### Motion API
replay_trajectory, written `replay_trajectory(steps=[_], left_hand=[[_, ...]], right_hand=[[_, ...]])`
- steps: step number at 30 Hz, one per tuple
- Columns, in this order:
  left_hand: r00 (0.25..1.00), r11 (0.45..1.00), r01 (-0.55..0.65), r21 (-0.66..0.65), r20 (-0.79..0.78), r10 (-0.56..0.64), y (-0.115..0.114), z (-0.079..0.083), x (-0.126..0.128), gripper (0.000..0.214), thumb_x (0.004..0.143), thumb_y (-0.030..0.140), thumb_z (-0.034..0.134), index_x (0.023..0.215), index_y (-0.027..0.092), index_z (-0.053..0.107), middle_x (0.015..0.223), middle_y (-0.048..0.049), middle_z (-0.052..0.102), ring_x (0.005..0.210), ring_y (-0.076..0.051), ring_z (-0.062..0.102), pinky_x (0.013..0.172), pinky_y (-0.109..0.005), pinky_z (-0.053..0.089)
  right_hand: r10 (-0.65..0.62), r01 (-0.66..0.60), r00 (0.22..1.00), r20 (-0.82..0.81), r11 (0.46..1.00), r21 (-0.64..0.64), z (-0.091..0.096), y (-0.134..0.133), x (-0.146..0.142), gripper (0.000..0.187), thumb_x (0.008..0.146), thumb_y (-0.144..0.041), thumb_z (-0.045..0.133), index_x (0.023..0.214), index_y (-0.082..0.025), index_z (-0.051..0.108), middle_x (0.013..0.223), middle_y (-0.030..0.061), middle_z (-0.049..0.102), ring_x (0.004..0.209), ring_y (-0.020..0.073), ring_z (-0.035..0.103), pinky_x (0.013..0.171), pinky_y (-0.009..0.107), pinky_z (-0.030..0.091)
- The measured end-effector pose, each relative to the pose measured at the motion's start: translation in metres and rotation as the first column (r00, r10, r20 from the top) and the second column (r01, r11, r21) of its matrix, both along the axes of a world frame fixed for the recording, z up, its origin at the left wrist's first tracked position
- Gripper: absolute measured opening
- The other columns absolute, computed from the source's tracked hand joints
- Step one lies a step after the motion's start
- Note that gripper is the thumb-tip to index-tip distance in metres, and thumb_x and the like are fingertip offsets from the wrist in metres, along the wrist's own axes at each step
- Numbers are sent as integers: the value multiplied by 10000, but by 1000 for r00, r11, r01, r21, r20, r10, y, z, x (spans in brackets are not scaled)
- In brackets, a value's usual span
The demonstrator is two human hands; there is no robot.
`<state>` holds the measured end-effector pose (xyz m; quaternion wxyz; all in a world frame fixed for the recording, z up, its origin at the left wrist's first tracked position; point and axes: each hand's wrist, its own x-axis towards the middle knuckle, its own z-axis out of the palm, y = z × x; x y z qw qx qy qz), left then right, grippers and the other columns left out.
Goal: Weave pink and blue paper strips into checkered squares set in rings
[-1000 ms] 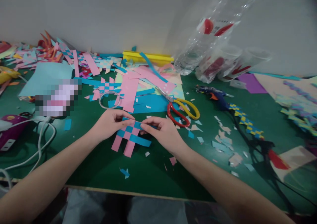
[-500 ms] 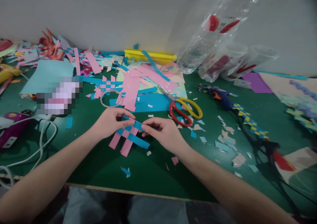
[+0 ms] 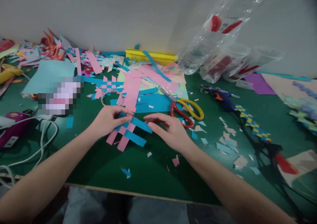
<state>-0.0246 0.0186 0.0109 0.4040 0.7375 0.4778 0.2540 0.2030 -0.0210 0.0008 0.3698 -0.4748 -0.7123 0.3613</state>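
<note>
My left hand (image 3: 107,120) pinches the top edge of a small woven paper piece (image 3: 122,129), with the thumb in front and the fingers behind. Pink and blue strips cross in it as a checkered patch. Loose pink tails point down toward me, and two blue tails stick out to the right. Beside the upper blue strip (image 3: 141,124) is my right hand (image 3: 165,128), its thumb and index finger a little apart. The thumb tip is at the strip's end; whether it touches is unclear. The right hand's other fingers are curled and partly hidden.
Scissors (image 3: 184,108) with red and yellow handles lie behind my right hand. A tape roll (image 3: 112,97), pink paper (image 3: 130,90) and a blue sheet (image 3: 156,103) lie ahead. Paper scraps (image 3: 229,141), a glue gun (image 3: 223,100), a plastic bottle (image 3: 210,35) and white cables (image 3: 42,141) surround the work.
My right hand has shifted right along the upper blue strip toward its end, and its fingers have parted. That strip now angles down to the right. The left hand keeps its pinch.
</note>
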Motion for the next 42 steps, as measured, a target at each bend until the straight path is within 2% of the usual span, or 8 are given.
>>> replay_trajectory(steps=[2,5,7,9,18,24,31,42], left_hand=[[997,998,36,43,-69,-33,1,-2,-1,218,815,354,638,975,220,701,916,-20,716,756,-150,637,662,-269,491],[985,989,102,104,-149,-86,1,-6,0,244,829,266,624,1070,237,652,966,-2,704,852,-155,647,761,-281,496],[970,979,152,133,-208,-122,0,-8,1,265,838,225,608,1102,239,632,960,-3,695,872,-157,645,781,-285,492],[952,968,199,156,-265,-153,0,-10,2,274,843,198,598,1114,232,624,965,-15,684,894,-164,638,783,-289,487],[928,918,317,240,-277,-248,3,-18,8,356,850,187,604,1200,230,550,988,-20,675,974,-183,599,864,-329,462],[952,877,295,380,-200,-234,0,-15,6,522,873,205,572,1357,241,381,1210,-59,587,1104,-186,542,918,-343,457],[911,837,305,455,-395,-117,-1,-8,-4,212,873,325,594,1038,197,625,1033,-48,660,1008,-214,575,861,-366,437],[841,841,402,362,-508,-183,-3,-11,4,198,847,347,621,988,215,663,1028,-38,644,999,-213,556,905,-381,381]], right_hand=[[54,-80,990,129,976,202,0,1,3,289,842,-337,585,1095,-200,616,983,58,701,871,177,647,776,353,534],[154,-387,875,459,793,471,-1,4,7,325,850,-337,597,1123,-162,599,1094,87,674,1022,226,601,886,409,485],[171,-544,770,615,679,493,-3,5,9,309,879,-327,564,1130,-150,597,1131,84,666,1064,235,580,910,412,465],[182,-608,710,680,646,462,-5,6,9,307,904,-340,528,1143,-159,592,1169,72,653,1093,231,564,930,410,449],[356,-652,698,622,674,346,-5,8,9,339,882,-436,548,1098,-184,614,1121,67,646,1108,206,521,979,401,378],[342,-552,783,520,767,327,-1,10,14,235,893,-368,543,1019,-206,657,974,67,618,967,189,523,885,387,403],[405,-572,744,531,797,193,-3,15,17,325,858,-423,586,1117,-233,634,1074,66,597,1063,205,495,946,401,372],[394,-545,744,540,825,148,-4,11,12,310,848,-445,595,1064,-230,652,958,38,585,985,191,487,909,361,361]])
